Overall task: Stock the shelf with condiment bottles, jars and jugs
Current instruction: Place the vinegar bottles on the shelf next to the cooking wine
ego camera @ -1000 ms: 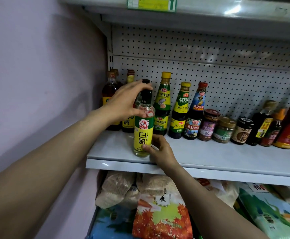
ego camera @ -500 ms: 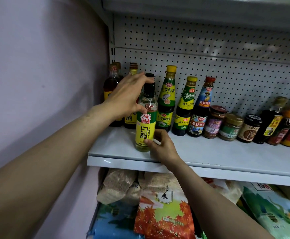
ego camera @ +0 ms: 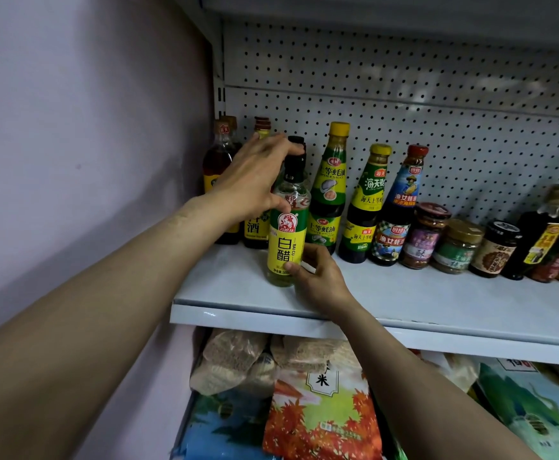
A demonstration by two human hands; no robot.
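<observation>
A clear vinegar bottle (ego camera: 287, 240) with a yellow and green label and a black cap stands upright near the front left of the white shelf (ego camera: 404, 297). My left hand (ego camera: 254, 180) curls round its shoulder and neck from the left. My right hand (ego camera: 318, 277) holds its base, thumb on the label's lower edge. Behind it runs a row of condiment bottles: dark ones at the far left (ego camera: 220, 167), a yellow-capped oyster sauce bottle (ego camera: 331, 190), another yellow-capped one (ego camera: 367, 207) and a red-capped one (ego camera: 397, 210).
Three small jars (ego camera: 457, 247) and more dark bottles (ego camera: 543, 234) continue the row to the right. A perforated back panel (ego camera: 404, 94) stands behind. Bags of grain and rice (ego camera: 318, 410) fill the level below. A purple wall (ego camera: 88, 127) closes off the left side.
The bottle has slid a little farther back on the shelf, with both hands staying on it. The camera has tilted slightly downward.
</observation>
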